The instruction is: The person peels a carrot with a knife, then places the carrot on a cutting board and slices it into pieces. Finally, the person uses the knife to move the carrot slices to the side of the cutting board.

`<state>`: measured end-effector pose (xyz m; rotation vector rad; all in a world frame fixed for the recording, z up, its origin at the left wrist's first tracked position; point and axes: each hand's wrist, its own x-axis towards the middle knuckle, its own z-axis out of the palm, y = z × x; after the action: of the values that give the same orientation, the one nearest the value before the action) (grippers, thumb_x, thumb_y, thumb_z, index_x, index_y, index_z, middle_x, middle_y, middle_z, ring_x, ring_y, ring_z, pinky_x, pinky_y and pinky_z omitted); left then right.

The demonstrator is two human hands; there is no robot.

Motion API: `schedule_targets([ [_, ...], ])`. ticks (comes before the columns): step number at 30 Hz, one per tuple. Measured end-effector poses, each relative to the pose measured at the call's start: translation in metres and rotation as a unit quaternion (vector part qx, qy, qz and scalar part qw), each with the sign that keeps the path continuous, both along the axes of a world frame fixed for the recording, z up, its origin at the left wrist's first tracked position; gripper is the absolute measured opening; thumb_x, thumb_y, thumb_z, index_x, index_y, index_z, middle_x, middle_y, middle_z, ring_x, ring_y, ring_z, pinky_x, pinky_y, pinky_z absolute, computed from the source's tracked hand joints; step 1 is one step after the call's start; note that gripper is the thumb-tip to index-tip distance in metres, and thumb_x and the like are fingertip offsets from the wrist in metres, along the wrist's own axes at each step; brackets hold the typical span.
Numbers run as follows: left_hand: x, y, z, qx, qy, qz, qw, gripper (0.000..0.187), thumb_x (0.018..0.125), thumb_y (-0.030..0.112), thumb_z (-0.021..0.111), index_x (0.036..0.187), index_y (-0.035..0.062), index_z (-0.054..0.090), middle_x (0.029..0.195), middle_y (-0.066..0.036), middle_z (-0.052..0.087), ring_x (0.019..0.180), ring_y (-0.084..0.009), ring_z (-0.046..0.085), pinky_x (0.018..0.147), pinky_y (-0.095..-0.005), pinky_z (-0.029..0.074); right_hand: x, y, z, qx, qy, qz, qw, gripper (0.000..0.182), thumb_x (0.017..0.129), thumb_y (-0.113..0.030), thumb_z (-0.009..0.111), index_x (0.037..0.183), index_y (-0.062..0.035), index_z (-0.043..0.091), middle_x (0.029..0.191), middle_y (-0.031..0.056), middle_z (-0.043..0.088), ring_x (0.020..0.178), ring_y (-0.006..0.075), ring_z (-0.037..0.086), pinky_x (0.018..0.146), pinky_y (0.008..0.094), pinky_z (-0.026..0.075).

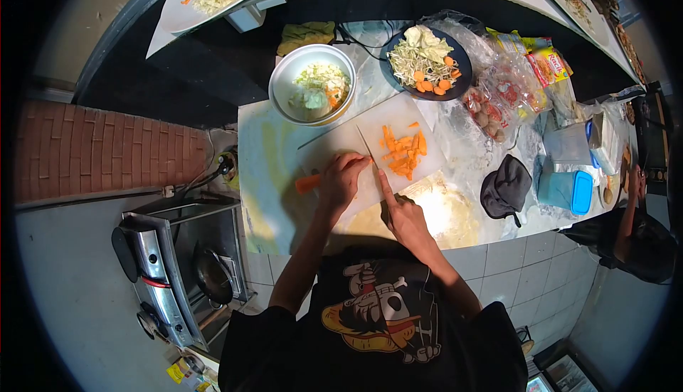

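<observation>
On a white cutting board [341, 139], my left hand [343, 180] is closed around a peeled carrot [307, 183], whose thick end sticks out to the left. My right hand [407, 220] grips a knife [365, 143], with the index finger stretched along the back of the blade. The blade lies right beside my left fingertips, at the carrot's cut end; the knife's handle is hidden in my palm. Chopped carrot pieces [404, 154] lie in a loose pile to the right of the blade.
Behind the board stand a white bowl [274, 82] of shredded vegetables and a dark plate [464, 54] with bean sprouts and carrot slices. To the right are plastic bags [491, 111], a black cap [506, 187] and a blue-lidded container [582, 193]. Another person [626, 242] is at the far right.
</observation>
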<state>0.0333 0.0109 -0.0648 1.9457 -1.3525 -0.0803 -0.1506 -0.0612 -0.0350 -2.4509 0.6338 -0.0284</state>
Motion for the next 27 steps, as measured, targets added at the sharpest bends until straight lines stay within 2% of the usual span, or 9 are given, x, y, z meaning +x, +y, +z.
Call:
schedule_targets([
  [11,-0.001,0.001,-0.006,0.008,-0.018,0.015,1.0,0.024,0.084,0.004,0.061,0.102,0.0104,0.075,0.099,-0.004,0.068,0.089,-0.0253,0.063,0.081,-0.0364,0.053,0.007,-0.004,0.007,-0.016,0.014,0.002,1.0,0.093,0.076,-0.001,0.065,0.156,-0.008,0.018,0.076,0.0194,0.064,0.069,0.0369,0.064,0.063,0.0449,0.053],
  [13,0.0,0.001,-0.004,0.009,0.021,0.01,1.0,0.022,0.085,0.005,0.062,0.102,0.01,0.075,0.099,-0.005,0.068,0.09,-0.0258,0.064,0.081,-0.0368,0.053,0.008,0.0,-0.004,-0.035,0.005,-0.016,0.999,0.092,0.076,-0.002,0.065,0.156,-0.0085,0.02,0.072,0.0181,0.063,0.067,0.0358,0.064,0.062,0.044,0.053],
  [16,0.001,0.0,-0.005,-0.006,0.01,0.019,1.0,0.021,0.085,0.004,0.066,0.104,0.0079,0.074,0.098,-0.007,0.068,0.091,-0.0251,0.065,0.079,-0.0365,0.053,0.007,0.002,-0.013,-0.022,-0.035,-0.031,0.999,0.093,0.076,-0.004,0.062,0.157,-0.0106,0.017,0.066,0.0201,0.063,0.059,0.0374,0.063,0.055,0.0443,0.053],
  [19,0.0,-0.002,-0.005,-0.029,0.02,0.03,0.999,0.021,0.084,0.001,0.066,0.103,0.0069,0.075,0.098,-0.008,0.069,0.091,-0.0262,0.065,0.079,-0.0367,0.053,0.004,0.005,-0.017,-0.056,-0.057,-0.03,0.996,0.09,0.077,-0.004,0.062,0.157,-0.0109,0.019,0.063,0.0181,0.061,0.057,0.0363,0.062,0.054,0.0431,0.052],
  [22,0.003,-0.004,-0.008,-0.044,0.024,0.025,0.998,0.02,0.085,0.005,0.064,0.101,0.0081,0.075,0.098,-0.007,0.07,0.091,-0.0277,0.064,0.081,-0.0383,0.053,0.004,0.005,-0.009,-0.041,-0.038,-0.029,0.998,0.092,0.074,-0.001,0.065,0.155,-0.007,0.023,0.067,0.0157,0.061,0.058,0.032,0.062,0.057,0.0411,0.053],
  [27,0.006,-0.002,-0.004,-0.035,0.015,0.016,0.999,0.021,0.084,0.004,0.064,0.102,0.0084,0.075,0.1,-0.007,0.071,0.091,-0.0273,0.064,0.081,-0.0379,0.053,0.002,0.007,-0.013,-0.063,-0.057,-0.014,0.996,0.092,0.074,-0.002,0.066,0.155,-0.0067,0.024,0.07,0.0156,0.062,0.06,0.032,0.062,0.056,0.0411,0.052],
])
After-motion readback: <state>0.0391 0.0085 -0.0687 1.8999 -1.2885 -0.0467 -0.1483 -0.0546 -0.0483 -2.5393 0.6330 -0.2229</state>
